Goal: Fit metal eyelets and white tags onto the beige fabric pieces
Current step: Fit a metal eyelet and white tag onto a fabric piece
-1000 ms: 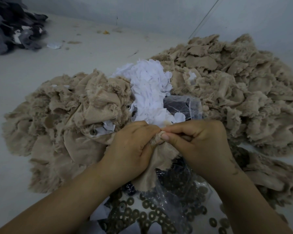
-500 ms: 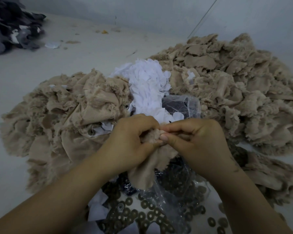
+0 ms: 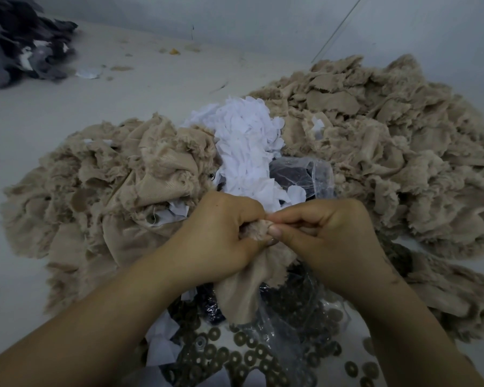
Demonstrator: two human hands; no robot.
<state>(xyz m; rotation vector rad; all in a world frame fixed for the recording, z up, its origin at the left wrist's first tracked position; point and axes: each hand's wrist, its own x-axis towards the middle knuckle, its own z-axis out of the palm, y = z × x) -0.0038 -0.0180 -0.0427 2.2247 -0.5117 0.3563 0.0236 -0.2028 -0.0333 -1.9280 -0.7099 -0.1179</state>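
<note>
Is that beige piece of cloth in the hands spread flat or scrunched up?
Scrunched: the beige piece is bunched where the left hand and right hand pinch it, and the rest hangs down loose.

Two hands meet at the centre of the floor (image 3: 157, 88), the left hand (image 3: 215, 238) and right hand (image 3: 330, 241) pinching one fabric piece (image 3: 243, 291) between them. Below it lie scattered eyelets (image 3: 235, 356) and a plastic bag (image 3: 291, 325). Behind the hands sits a heap of tags (image 3: 243, 141), flanked by a fabric pile at left (image 3: 95, 174) and a fabric pile at right (image 3: 389, 141). A separate cloth heap (image 3: 20, 43) lies far back left.
</note>
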